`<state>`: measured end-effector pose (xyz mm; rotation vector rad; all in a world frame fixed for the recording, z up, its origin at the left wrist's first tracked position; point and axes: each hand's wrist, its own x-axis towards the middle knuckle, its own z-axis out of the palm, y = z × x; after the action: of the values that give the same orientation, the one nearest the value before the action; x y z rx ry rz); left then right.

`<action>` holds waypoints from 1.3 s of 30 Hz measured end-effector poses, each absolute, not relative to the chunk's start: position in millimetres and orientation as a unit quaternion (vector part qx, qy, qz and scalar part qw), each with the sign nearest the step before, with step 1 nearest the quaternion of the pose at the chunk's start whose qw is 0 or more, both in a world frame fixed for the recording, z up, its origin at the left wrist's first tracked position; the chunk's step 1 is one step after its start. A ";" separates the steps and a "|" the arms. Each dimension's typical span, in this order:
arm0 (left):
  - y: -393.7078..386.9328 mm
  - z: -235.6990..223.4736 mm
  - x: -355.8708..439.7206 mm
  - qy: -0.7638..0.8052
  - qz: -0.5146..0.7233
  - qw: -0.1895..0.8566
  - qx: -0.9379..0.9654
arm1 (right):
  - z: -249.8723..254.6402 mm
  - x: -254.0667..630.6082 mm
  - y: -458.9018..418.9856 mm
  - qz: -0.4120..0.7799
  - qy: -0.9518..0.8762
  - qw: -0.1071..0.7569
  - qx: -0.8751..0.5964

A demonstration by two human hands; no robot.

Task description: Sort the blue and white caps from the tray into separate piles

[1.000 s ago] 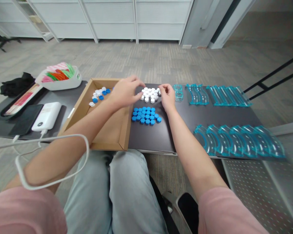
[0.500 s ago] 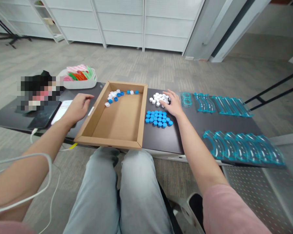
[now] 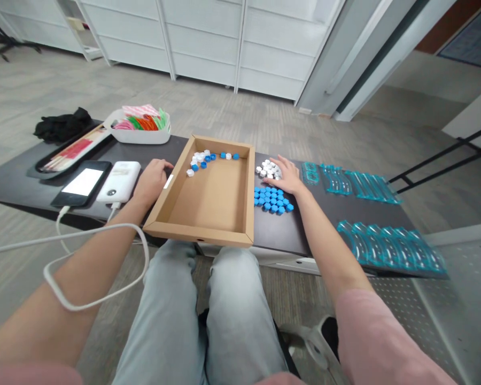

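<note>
My right hand (image 3: 285, 175) rests over a pile of white hexagonal pieces (image 3: 265, 169), with its fingers apart and touching the pile's right side. Just below it on the dark table lie blue hexagonal pieces (image 3: 273, 200), packed in rows. To the left stands a shallow cardboard box (image 3: 212, 208), open at the top. Inside its far left part are loose white and blue pieces (image 3: 200, 157), and a short blue-white-blue row (image 3: 229, 156) lies by the far wall. My left hand (image 3: 153, 181) is beside the box's left wall, fingers loosely bent and nothing seen in them.
Clear teal curved plastic parts (image 3: 388, 243) and straight ones (image 3: 371, 186) lie on the right. On the left are a phone (image 3: 82, 183), a white power bank (image 3: 119, 182), a dark tray (image 3: 74, 151) and a white basket (image 3: 138, 136). A white cable (image 3: 100, 230) loops over my left forearm.
The view has shifted, so the table items sit further right. My left hand has come closer to the box's left wall. My right hand stays at the white pile.
</note>
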<state>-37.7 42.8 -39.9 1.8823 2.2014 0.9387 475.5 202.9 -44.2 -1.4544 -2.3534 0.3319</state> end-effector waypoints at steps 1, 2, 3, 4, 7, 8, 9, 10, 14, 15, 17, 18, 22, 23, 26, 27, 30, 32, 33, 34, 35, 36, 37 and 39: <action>42.0 -39.0 -36.0 0.721 0.300 0.049 0.623 | -42.7 472.8 205.5 0.114 -0.838 0.169 -0.507; 41.3 -38.0 -34.4 0.721 0.292 0.047 0.627 | -41.6 469.9 208.4 0.113 -0.844 0.163 -0.498; 40.7 -37.2 -33.0 0.723 0.286 0.044 0.628 | -40.8 467.2 211.2 0.113 -0.851 0.159 -0.488; 40.2 -36.6 -31.9 0.726 0.281 0.040 0.627 | -40.3 464.6 213.8 0.115 -0.857 0.156 -0.478; 39.7 -35.9 -31.6 0.736 0.267 0.031 0.622 | -40.6 458.4 218.7 0.113 -0.871 0.155 -0.453; 39.9 -36.0 -32.4 0.738 0.262 0.030 0.621 | -40.9 456.8 219.0 0.110 -0.874 0.154 -0.448; 40.3 -36.1 -33.5 0.740 0.257 0.031 0.621 | -41.2 455.4 218.9 0.105 -0.877 0.152 -0.443; 40.8 -36.3 -34.8 0.742 0.253 0.031 0.621 | -41.4 454.1 218.2 0.101 -0.880 0.149 -0.440; 42.3 -36.0 -38.8 0.751 0.227 0.030 0.620 | -40.8 449.3 214.4 0.090 -0.880 0.144 -0.444; 42.3 -35.6 -38.9 0.754 0.222 0.028 0.618 | -40.5 448.3 213.7 0.088 -0.878 0.144 -0.448; 41.8 -34.0 -38.2 0.760 0.215 0.025 0.613 | -40.0 446.4 213.1 0.086 -0.877 0.145 -0.451; 41.3 -32.9 -37.6 0.763 0.212 0.025 0.610 | -39.8 445.6 213.2 0.084 -0.879 0.144 -0.446; 38.5 -27.5 -34.8 0.773 0.202 0.037 0.600 | -39.6 442.7 213.8 0.088 -0.901 0.145 -0.400; 37.8 -26.2 -34.2 0.775 0.201 0.040 0.598 | -39.6 442.1 213.9 0.092 -0.902 0.147 -0.395; 35.9 -23.0 -32.7 0.778 0.199 0.048 0.595 | -40.0 441.3 214.0 0.103 -0.894 0.159 -0.405; 35.6 -22.2 -32.2 0.778 0.196 0.049 0.595 | -40.3 441.4 214.1 0.106 -0.890 0.163 -0.412; 35.3 -19.7 -30.6 0.781 0.185 0.049 0.595 | -41.7 442.4 214.9 0.111 -0.881 0.174 -0.425; 35.9 -17.9 -29.9 0.787 0.175 0.049 0.590 | -42.7 443.3 215.3 0.112 -0.878 0.178 -0.429; 36.2 -17.2 -30.0 0.791 0.169 0.050 0.586 | -43.0 443.7 215.4 0.111 -0.877 0.179 -0.431; 36.7 -16.6 -30.3 0.793 0.164 0.052 0.584 | -43.3 443.9 215.4 0.110 -0.877 0.179 -0.433; 37.1 -16.3 -30.8 0.793 0.160 0.055 0.585 | -43.4 444.0 215.2 0.108 -0.876 0.179 -0.434; 37.5 -16.4 -31.6 0.792 0.156 0.058 0.587 | -43.4 443.9 214.9 0.106 -0.876 0.178 -0.436; 37.9 -16.8 -32.6 0.789 0.155 0.060 0.591 | -43.3 443.8 214.6 0.104 -0.876 0.177 -0.437; 38.6 -18.6 -34.4 0.783 0.161 0.061 0.597 | -42.8 443.5 213.9 0.098 -0.875 0.176 -0.439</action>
<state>-34.4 38.6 -18.6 1.8072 2.3698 0.4878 443.5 213.9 -42.8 -1.2441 -2.4780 0.2789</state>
